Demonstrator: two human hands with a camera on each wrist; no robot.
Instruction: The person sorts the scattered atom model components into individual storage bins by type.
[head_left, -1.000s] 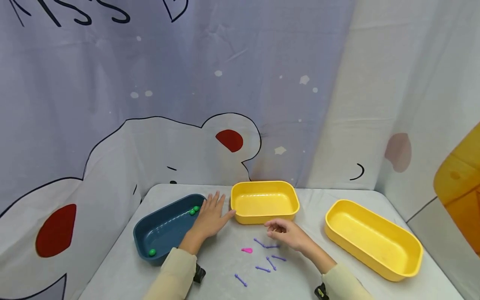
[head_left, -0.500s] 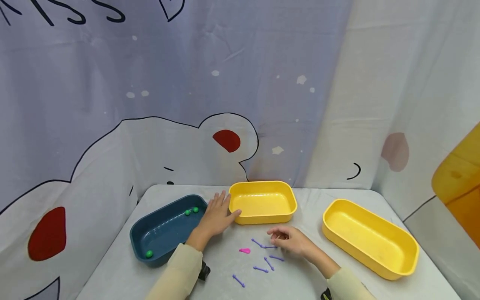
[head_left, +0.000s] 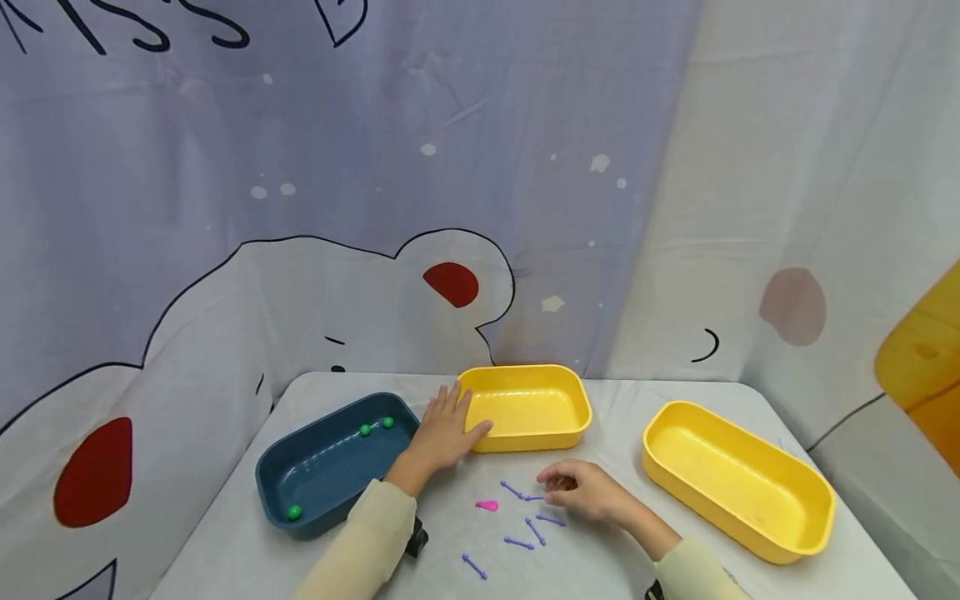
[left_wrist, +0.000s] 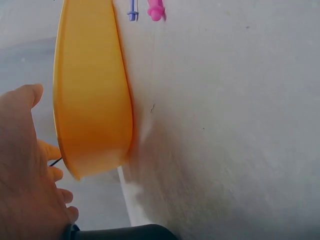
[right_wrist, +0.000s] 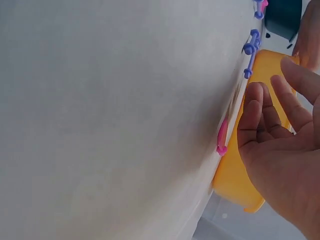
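My left hand (head_left: 442, 429) is spread with straight fingers at the left rim of the middle yellow tray (head_left: 491, 442); the left wrist view shows the fingers beside this tray's wall (left_wrist: 92, 95). My right hand (head_left: 585, 490) hovers low in front of the same tray, fingers loosely bent and nothing visible between them. Close to its fingertips lies a purple stick with knobbed ends (head_left: 512, 490), among several alike. A pink teardrop-shaped piece (head_left: 487, 505) lies left of them. Another pink piece (right_wrist: 222, 137) shows below the right hand in the right wrist view, hidden in the head view.
A dark blue tray (head_left: 281, 467) stands on the left, holding green balls (head_left: 365, 430). A second yellow tray (head_left: 738, 533) sits at an angle on the right. The white-covered table (head_left: 585, 567) backs onto a printed curtain (head_left: 360, 167).
My left hand has shifted right, from beside the dark blue tray to the middle yellow tray's rim. The right hand has dropped slightly. One green ball has rolled away from its neighbour.
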